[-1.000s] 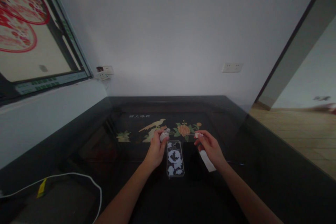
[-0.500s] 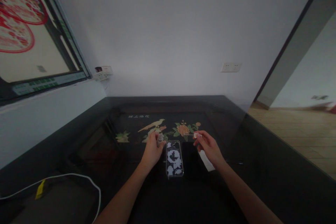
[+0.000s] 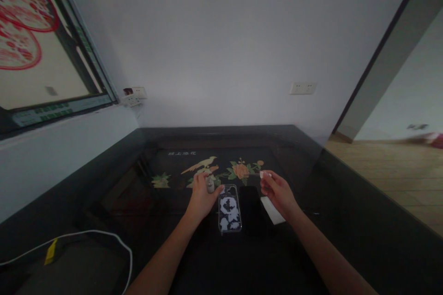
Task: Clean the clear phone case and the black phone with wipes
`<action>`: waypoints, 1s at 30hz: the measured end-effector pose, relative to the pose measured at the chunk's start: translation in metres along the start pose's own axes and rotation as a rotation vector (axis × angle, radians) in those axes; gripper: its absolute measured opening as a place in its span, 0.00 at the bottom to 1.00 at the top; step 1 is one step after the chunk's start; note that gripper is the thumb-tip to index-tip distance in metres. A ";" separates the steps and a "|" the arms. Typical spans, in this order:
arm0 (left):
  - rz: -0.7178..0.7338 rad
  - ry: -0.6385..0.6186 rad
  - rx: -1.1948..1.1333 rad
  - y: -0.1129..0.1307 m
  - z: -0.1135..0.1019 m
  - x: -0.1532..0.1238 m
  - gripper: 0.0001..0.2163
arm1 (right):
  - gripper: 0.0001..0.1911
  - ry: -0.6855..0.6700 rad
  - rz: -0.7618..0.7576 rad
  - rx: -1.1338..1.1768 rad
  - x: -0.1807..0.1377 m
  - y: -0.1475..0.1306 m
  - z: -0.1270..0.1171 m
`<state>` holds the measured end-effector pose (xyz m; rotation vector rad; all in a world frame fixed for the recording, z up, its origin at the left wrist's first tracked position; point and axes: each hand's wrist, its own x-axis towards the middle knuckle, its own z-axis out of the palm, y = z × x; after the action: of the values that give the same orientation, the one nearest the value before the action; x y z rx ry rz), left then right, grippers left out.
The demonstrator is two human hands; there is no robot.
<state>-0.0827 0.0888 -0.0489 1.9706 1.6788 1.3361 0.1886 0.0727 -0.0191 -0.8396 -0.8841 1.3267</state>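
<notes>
My left hand (image 3: 201, 198) is closed around a small pale bottle (image 3: 210, 185), its thumb at the top left corner of a clear phone case (image 3: 229, 212) with white patterns. My right hand (image 3: 278, 194) pinches a small white cap (image 3: 265, 174). From it a thin stick (image 3: 255, 174) points left; its tip is hard to make out. The phone case lies flat on the black table (image 3: 214, 262). Beside it is a dark phone (image 3: 249, 203). A white slip of paper (image 3: 272, 210) lies partly beneath my right hand.
A white cable (image 3: 114, 236) with a yellow tag (image 3: 51, 251) loops over the left side of the table. Behind the table is a wall with sockets (image 3: 303, 88). A window (image 3: 51, 55) is at the left. Bird and flower pictures (image 3: 240, 169) decorate the tabletop.
My right hand has moved slightly right, drawing the cap and stick farther from the bottle. My left thumb has come over the phone case's corner, and the bottle shows more plainly.
</notes>
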 end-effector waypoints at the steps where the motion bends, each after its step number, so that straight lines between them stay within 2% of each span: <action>1: 0.035 0.038 0.035 0.006 -0.004 0.000 0.24 | 0.17 0.019 0.001 0.034 0.002 -0.002 -0.002; 4: 0.168 0.123 0.074 0.033 -0.017 -0.001 0.18 | 0.16 0.069 -0.004 0.103 0.007 -0.008 -0.009; 6: 0.304 0.081 0.054 0.056 -0.024 -0.005 0.12 | 0.15 0.088 -0.008 0.129 0.010 -0.013 -0.015; 7: 0.376 0.014 0.038 0.068 -0.025 -0.008 0.08 | 0.14 0.090 -0.008 0.142 0.012 -0.014 -0.019; 9: 0.506 -0.203 0.057 0.092 -0.023 -0.018 0.04 | 0.14 0.080 -0.001 0.172 0.015 -0.016 -0.025; 12: 0.632 -0.495 0.144 0.122 -0.010 -0.037 0.08 | 0.14 0.075 -0.001 0.189 0.019 -0.017 -0.034; 14: 0.699 -0.586 0.210 0.135 0.004 -0.049 0.09 | 0.16 0.096 0.001 0.151 0.021 -0.017 -0.039; 15: 0.725 -0.594 0.244 0.140 0.011 -0.055 0.09 | 0.18 0.107 0.004 0.107 0.022 -0.018 -0.041; 19: 0.872 -0.616 0.298 0.145 0.043 -0.074 0.15 | 0.23 0.101 -0.031 -0.159 0.022 -0.027 -0.049; 22: 0.833 -0.632 0.304 0.138 0.058 -0.085 0.24 | 0.24 0.068 -0.147 -0.411 0.018 -0.038 -0.054; 25: 0.785 -0.635 0.285 0.131 0.061 -0.092 0.30 | 0.20 0.022 -0.263 -0.702 0.013 -0.049 -0.057; 27: 0.763 -0.639 0.259 0.129 0.059 -0.094 0.31 | 0.19 -0.017 -0.273 -0.744 0.010 -0.053 -0.058; 30: 0.706 -0.642 0.240 0.129 0.056 -0.096 0.32 | 0.20 -0.066 -0.207 -0.654 0.009 -0.054 -0.060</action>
<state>0.0514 -0.0150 -0.0396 2.8710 0.8996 0.5107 0.2664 0.0778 0.0033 -1.1663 -1.4526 0.8862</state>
